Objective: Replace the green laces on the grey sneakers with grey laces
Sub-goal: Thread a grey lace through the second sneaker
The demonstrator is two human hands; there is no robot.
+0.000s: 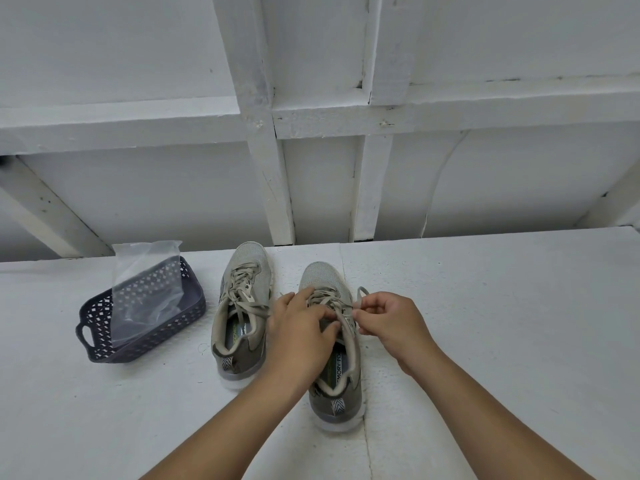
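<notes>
Two grey sneakers stand side by side on the white surface, toes pointing away from me. The left sneaker is laced with a pale greyish lace tied over its tongue. My left hand rests on the tongue and laces of the right sneaker, its fingers pressing near the upper eyelets. My right hand pinches a lace end at the shoe's right side, where the lace loops up above the fingers. The exact colour of the laces is hard to tell.
A dark perforated plastic basket sits to the left of the shoes with a clear plastic bag standing in it. A white wall with wooden framing rises just behind the surface.
</notes>
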